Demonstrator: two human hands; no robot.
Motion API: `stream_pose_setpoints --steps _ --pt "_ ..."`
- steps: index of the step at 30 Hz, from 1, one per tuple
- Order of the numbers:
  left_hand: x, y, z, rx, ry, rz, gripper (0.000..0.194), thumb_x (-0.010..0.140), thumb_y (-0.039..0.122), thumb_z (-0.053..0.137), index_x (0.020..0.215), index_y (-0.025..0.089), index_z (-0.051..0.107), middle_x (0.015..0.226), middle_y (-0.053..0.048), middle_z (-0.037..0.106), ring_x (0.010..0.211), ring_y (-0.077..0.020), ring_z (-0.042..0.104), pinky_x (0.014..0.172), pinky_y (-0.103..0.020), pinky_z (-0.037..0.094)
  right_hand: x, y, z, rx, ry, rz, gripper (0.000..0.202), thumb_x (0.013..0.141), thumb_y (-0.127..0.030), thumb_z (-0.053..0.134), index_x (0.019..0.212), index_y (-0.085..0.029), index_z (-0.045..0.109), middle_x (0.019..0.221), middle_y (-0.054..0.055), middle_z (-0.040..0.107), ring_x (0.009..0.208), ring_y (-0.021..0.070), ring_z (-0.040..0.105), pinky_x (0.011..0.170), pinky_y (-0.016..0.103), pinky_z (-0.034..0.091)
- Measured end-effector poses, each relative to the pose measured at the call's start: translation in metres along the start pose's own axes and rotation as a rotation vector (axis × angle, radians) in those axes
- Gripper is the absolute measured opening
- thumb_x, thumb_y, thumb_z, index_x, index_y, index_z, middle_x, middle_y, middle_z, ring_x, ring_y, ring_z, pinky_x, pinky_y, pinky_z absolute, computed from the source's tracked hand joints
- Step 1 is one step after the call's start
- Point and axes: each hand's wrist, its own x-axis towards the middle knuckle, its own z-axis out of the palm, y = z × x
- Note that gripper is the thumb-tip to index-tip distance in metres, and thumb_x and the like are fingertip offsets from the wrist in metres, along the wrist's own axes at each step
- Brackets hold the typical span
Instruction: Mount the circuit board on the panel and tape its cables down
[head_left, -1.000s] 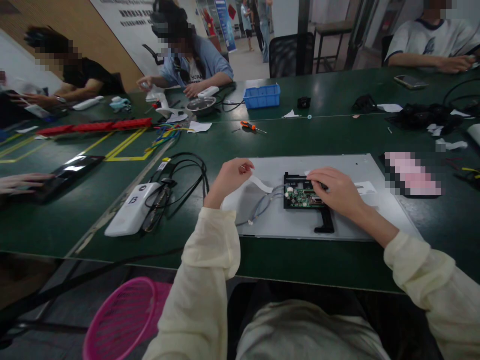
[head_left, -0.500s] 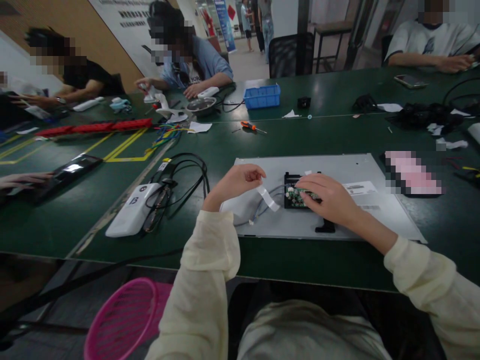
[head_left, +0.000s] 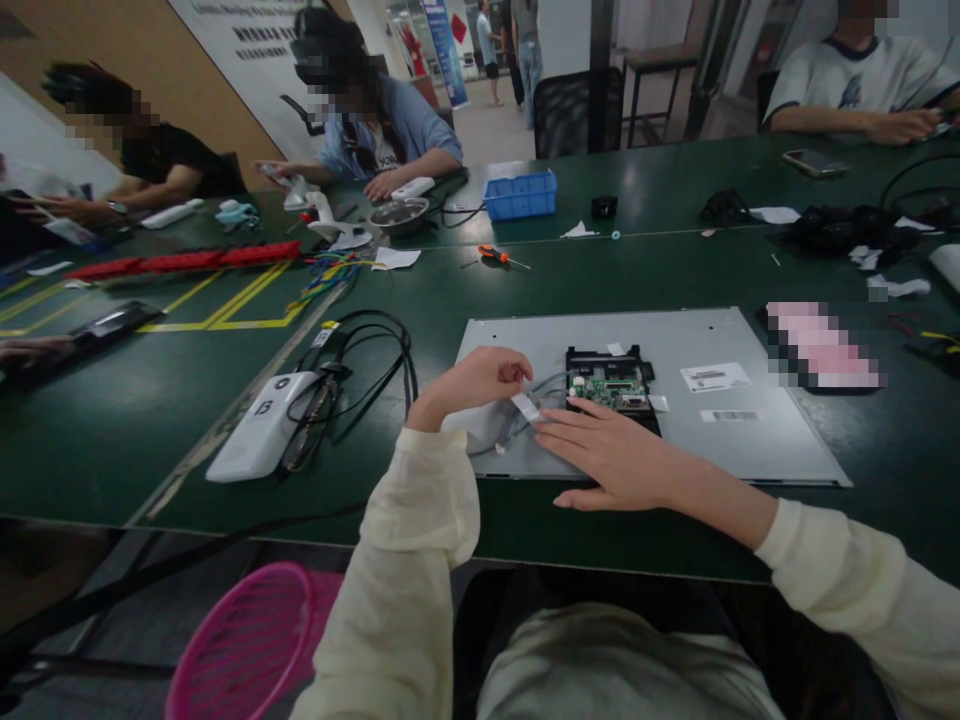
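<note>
A short strip of whitish tape hangs from the pinched fingertips of my left hand. My right hand lies with its fingers stretched out, their tips by the lower end of the strip; whether they touch it I cannot tell. Under both hands is a flat grey metal panel. A green circuit board sits in a black bracket on the panel, partly covered by my right hand. Thin grey cables run from the board towards the left, partly behind my hands.
A white power bank and coiled black cables lie left of the panel, a phone to its right. Beyond are an orange screwdriver and a blue basket. Co-workers sit around the table; a pink basket stands below its edge.
My right hand has come off the circuit board, moving left and towards me with its fingers straightened, to the tape's lower end. My left hand still holds the strip, slightly lower.
</note>
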Motion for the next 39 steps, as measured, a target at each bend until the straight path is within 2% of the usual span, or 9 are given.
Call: stream_pose_setpoints --steps 4,9,11,16,19,27,34,39 --pt "0.000 -0.001 0.000 -0.005 0.011 0.000 0.020 0.074 0.020 0.057 0.091 0.018 0.067 0.085 -0.004 0.068 0.077 -0.0148 0.060 0.075 -0.027 0.047 0.000 0.000 0.003 -0.008 -0.024 -0.016 0.065 0.094 -0.057 0.035 0.135 -0.008 0.049 0.141 0.017 0.051 0.134 0.0267 0.042 0.115 0.047 0.024" --pt "0.000 0.007 -0.004 0.005 0.142 0.051 0.015 0.074 0.024 0.060 0.086 0.018 0.065 0.086 -0.003 0.062 0.078 -0.0144 0.056 0.073 -0.026 0.045 0.000 0.001 0.004 -0.007 -0.004 -0.021 0.061 0.094 -0.055 0.038 0.132 -0.009 0.052 0.136 0.017 0.055 0.129 0.0261 0.048 0.115 0.046 0.026" --pt "0.000 0.011 -0.004 -0.045 0.097 0.060 0.014 0.075 0.026 0.059 0.085 0.018 0.064 0.077 -0.001 0.060 0.071 -0.0129 0.054 0.068 -0.025 0.044 0.000 0.001 0.004 0.000 -0.004 -0.019 0.060 0.094 -0.054 0.039 0.131 -0.009 0.053 0.136 0.017 0.055 0.128 0.0260 0.049 0.114 0.046 0.027" --pt "0.001 0.012 0.002 -0.116 -0.196 0.064 0.013 0.075 0.029 0.062 0.082 0.019 0.064 0.059 0.004 0.054 0.058 -0.0108 0.051 0.058 -0.022 0.039 0.000 0.001 0.003 0.028 -0.011 -0.003 0.058 0.094 -0.053 0.039 0.130 -0.011 0.053 0.136 0.015 0.056 0.127 0.0249 0.050 0.114 0.044 0.027" --pt "0.003 0.008 0.006 -0.095 -0.261 0.041 0.012 0.072 0.030 0.064 0.076 0.019 0.061 0.055 0.005 0.052 0.055 -0.0106 0.050 0.056 -0.022 0.037 0.000 0.002 0.003 0.041 -0.019 -0.009 0.059 0.095 -0.053 0.037 0.131 -0.009 0.053 0.136 0.016 0.056 0.127 0.0254 0.050 0.115 0.046 0.026" --pt "0.004 0.006 0.008 -0.033 -0.248 0.002 0.015 0.067 0.031 0.066 0.073 0.020 0.057 0.061 0.004 0.053 0.059 -0.0115 0.050 0.057 -0.022 0.037 0.004 0.003 0.006 0.023 -0.024 0.003 0.060 0.094 -0.055 0.037 0.132 -0.010 0.051 0.139 0.016 0.053 0.130 0.0259 0.047 0.115 0.046 0.027" --pt "0.006 -0.004 0.009 -0.010 -0.235 -0.049 0.025 0.073 0.041 0.062 0.071 0.017 0.056 0.059 0.004 0.052 0.056 -0.0098 0.046 0.055 -0.021 0.034 0.003 0.001 0.001 0.047 -0.034 -0.008 0.054 0.096 -0.050 0.038 0.127 -0.009 0.055 0.134 0.016 0.057 0.125 0.0249 0.052 0.113 0.045 0.030" --pt "0.006 -0.014 0.007 -0.031 -0.208 -0.090 0.022 0.076 0.038 0.058 0.072 0.016 0.059 0.059 0.003 0.052 0.057 -0.0098 0.045 0.055 -0.021 0.033 0.002 0.000 -0.002 0.030 -0.044 -0.023 0.050 0.096 -0.046 0.039 0.121 -0.008 0.059 0.131 0.016 0.059 0.122 0.0257 0.054 0.111 0.044 0.033"
